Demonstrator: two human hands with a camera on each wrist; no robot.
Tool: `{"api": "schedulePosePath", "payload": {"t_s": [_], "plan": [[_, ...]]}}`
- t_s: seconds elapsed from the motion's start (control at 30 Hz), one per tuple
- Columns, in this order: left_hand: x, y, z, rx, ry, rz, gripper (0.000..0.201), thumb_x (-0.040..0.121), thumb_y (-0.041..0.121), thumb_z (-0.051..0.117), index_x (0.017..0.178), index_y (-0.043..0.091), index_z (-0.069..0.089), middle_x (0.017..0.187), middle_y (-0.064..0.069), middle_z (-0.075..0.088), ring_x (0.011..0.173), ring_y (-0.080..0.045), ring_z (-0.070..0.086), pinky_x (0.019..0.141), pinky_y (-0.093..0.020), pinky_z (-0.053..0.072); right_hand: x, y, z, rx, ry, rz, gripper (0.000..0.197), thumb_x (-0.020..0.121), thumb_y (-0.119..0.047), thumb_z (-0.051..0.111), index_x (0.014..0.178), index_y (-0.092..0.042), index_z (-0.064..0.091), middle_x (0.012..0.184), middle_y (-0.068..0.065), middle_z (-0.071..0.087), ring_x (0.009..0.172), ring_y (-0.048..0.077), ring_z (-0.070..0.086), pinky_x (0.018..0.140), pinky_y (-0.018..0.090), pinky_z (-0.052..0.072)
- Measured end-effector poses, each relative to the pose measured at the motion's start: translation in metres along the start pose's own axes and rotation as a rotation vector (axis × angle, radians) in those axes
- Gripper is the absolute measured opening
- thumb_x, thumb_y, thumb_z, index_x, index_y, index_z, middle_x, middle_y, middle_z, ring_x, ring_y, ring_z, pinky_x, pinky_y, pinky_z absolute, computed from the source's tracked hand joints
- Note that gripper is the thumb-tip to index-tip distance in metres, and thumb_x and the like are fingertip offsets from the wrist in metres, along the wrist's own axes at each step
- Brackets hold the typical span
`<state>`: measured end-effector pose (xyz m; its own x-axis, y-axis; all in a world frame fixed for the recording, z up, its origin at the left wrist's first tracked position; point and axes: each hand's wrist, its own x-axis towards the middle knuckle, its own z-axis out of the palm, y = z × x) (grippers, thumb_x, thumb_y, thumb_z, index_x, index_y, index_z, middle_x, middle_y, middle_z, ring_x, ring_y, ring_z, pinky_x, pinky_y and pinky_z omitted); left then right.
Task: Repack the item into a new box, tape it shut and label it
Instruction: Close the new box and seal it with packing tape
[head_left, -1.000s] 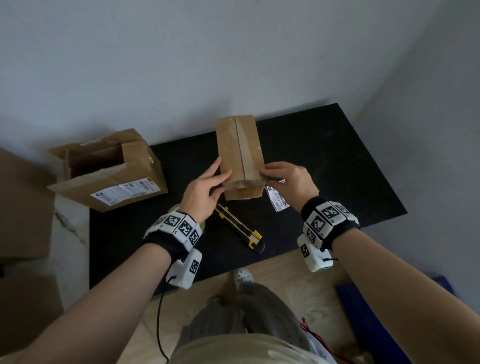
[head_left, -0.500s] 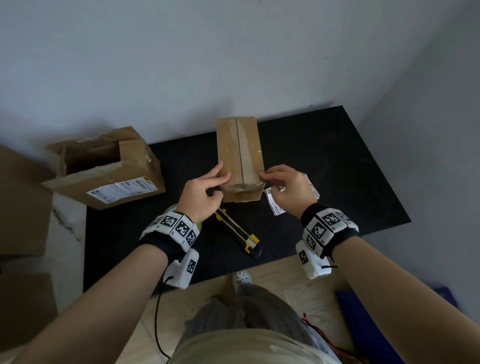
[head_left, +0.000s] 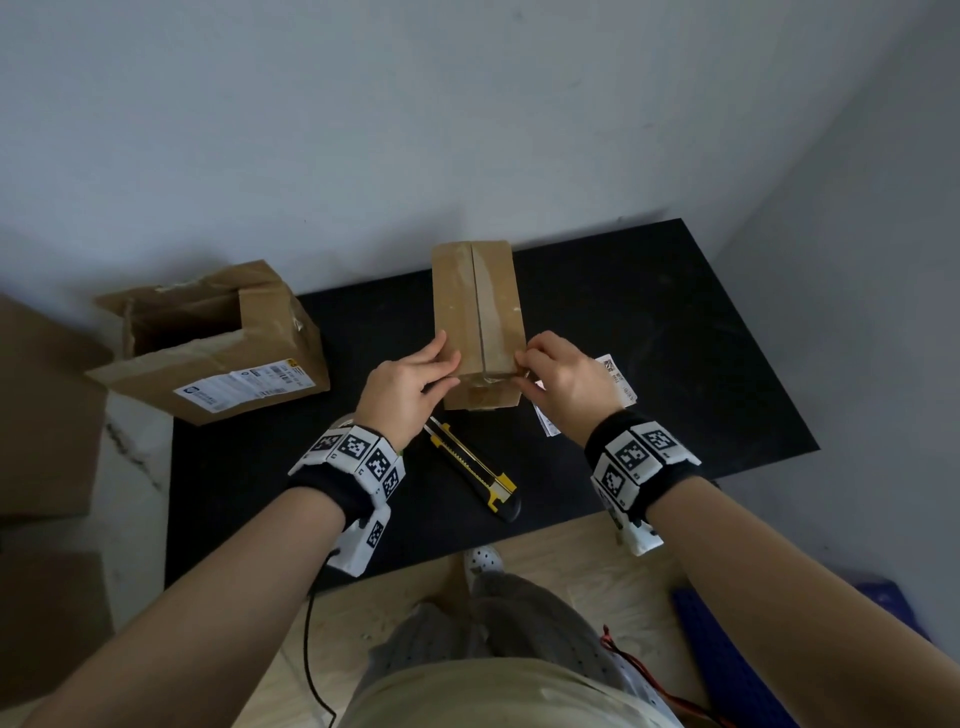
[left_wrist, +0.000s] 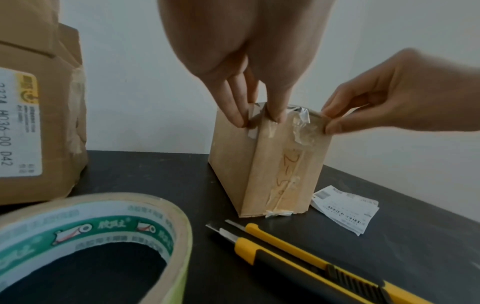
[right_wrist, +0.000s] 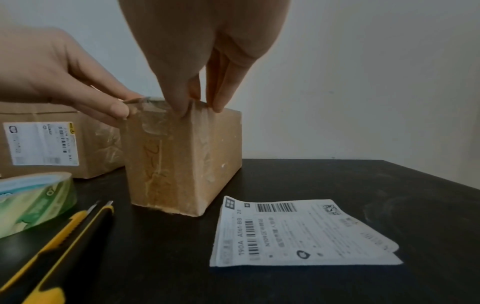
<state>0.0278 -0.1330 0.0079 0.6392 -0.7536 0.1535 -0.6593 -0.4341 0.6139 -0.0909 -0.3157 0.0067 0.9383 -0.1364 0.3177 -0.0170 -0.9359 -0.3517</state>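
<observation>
The small brown box (head_left: 475, 322) stands on the black tabletop (head_left: 675, 332), near the middle, with its flaps closed and clear tape (left_wrist: 302, 127) running over the top seam and down the near end. The step in hand looks like pressing that tape flat at the near top edge.

To do it well, rub the tape down from the seam out to the corners, so no bubbles or loose bits stay. One hand should hold the box so it does not slide or tip. Press softly, since the card can bend. The crinkly bit of tape on the near face needs the most rubbing.

The left hand (head_left: 402, 387) has its grip pressed on the near left corner of the box. Its fingertips (left_wrist: 237, 118) point down and push on the tape at the top edge, with the thumb on the near face. The fingers are nearly straight and close together.

The right hand (head_left: 563, 382) is at the near right corner. Its finger and thumb (left_wrist: 330, 125) are bent and pinch the tape end against the box edge.

The paper labels (right_wrist: 298, 232) lie flat just beside the box, not stuck on yet. The yellow knife (head_left: 475, 470) and the tape roll (left_wrist: 85, 236) lie near
</observation>
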Motion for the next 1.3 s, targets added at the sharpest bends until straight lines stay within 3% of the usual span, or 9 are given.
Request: {"api": "schedulePosePath", "payload": {"t_s": [0.13,0.23,0.4,0.53,0.87,0.97,1.13,1.2,1.3], "plan": [[-0.002,-0.002,-0.001,0.023,0.012,-0.004,0.032,0.081,0.011,0.07,0.113,0.007,0.066,0.132,-0.01,0.055,0.111,-0.02,0.061,0.099,-0.024,0.039,-0.003,-0.008,0.006,-0.057,0.009,-0.059,0.038,0.087,-0.03,0.057,0.11,0.0,0.065,0.12,0.017,0.061,0.111,0.029,0.061,0.091,0.036,0.051],[-0.001,-0.001,-0.001,0.043,-0.012,0.003,0.032,0.081,0.012,0.07,0.113,0.008,0.066,0.132,-0.01,0.054,0.112,-0.021,0.06,0.1,-0.026,0.04,0.01,-0.014,0.014,-0.056,-0.023,-0.124,0.043,0.089,-0.031,0.05,0.12,-0.002,0.06,0.126,0.018,0.059,0.12,0.03,0.055,0.104,0.039,0.037],[0.0,0.0,0.0,0.075,-0.025,-0.008,0.031,0.083,0.013,0.068,0.114,0.009,0.066,0.134,-0.01,0.053,0.111,-0.023,0.061,0.099,-0.035,0.046,0.025,-0.018,0.027,-0.101,-0.072,-0.171,0.044,0.086,-0.029,0.042,0.109,-0.002,0.067,0.114,0.017,0.067,0.108,0.03,0.063,0.094,0.038,0.047],[0.006,0.002,-0.001,0.091,-0.058,-0.011,0.03,0.085,0.014,0.066,0.115,0.011,0.066,0.134,-0.009,0.053,0.111,-0.023,0.061,0.1,-0.031,0.044,0.029,-0.013,0.027,-0.053,-0.08,-0.167,0.032,0.076,-0.014,0.071,0.103,0.003,0.068,0.107,0.02,0.068,0.1,0.035,0.066,0.081,0.047,0.055],[0.002,-0.007,-0.004,0.003,-0.095,-0.008,0.033,0.087,0.011,0.063,0.12,0.014,0.062,0.138,-0.003,0.049,0.118,-0.013,0.055,0.104,-0.024,0.038,0.017,0.009,0.019,0.076,-0.248,-0.171,0.059,0.081,-0.006,0.07,0.135,-0.003,0.045,0.14,0.017,0.047,0.132,0.029,0.041,0.11,0.043,0.031],[0.003,-0.007,-0.007,-0.001,-0.111,-0.013,0.034,0.088,0.01,0.061,0.122,0.013,0.06,0.14,-0.003,0.047,0.119,-0.014,0.054,0.105,-0.029,0.041,0.015,0.016,0.014,0.042,-0.3,-0.177,0.065,0.086,-0.007,0.064,0.143,-0.006,0.032,0.15,0.014,0.033,0.14,0.024,0.026,0.115,0.041,0.023],[0.002,0.002,-0.005,-0.01,-0.13,-0.044,0.036,0.091,0.008,0.056,0.126,0.013,0.057,0.144,-0.001,0.042,0.118,-0.012,0.055,0.104,-0.023,0.038,0.007,0.016,0.007,0.008,-0.338,-0.137,0.076,0.087,0.0,0.057,0.148,-0.011,0.014,0.157,0.006,0.013,0.143,0.016,0.006,0.116,0.03,0.004],[0.002,0.004,-0.006,0.018,-0.121,-0.064,0.035,0.09,0.01,0.057,0.125,0.014,0.058,0.144,-0.001,0.043,0.123,-0.012,0.051,0.105,-0.021,0.034,0.009,0.011,0.008,0.01,-0.333,-0.11,0.071,0.089,-0.009,0.057,0.148,-0.012,0.018,0.157,0.005,0.016,0.144,0.017,0.011,0.116,0.031,0.006],[0.004,0.008,-0.007,0.055,-0.132,-0.071,0.034,0.089,0.012,0.059,0.123,0.014,0.06,0.142,-0.003,0.045,0.123,-0.016,0.051,0.105,-0.025,0.036,0.011,0.001,0.013,-0.018,-0.166,-0.093,0.057,0.083,-0.026,0.066,0.133,-0.004,0.048,0.14,0.013,0.047,0.132,0.026,0.044,0.11,0.038,0.032]]}}
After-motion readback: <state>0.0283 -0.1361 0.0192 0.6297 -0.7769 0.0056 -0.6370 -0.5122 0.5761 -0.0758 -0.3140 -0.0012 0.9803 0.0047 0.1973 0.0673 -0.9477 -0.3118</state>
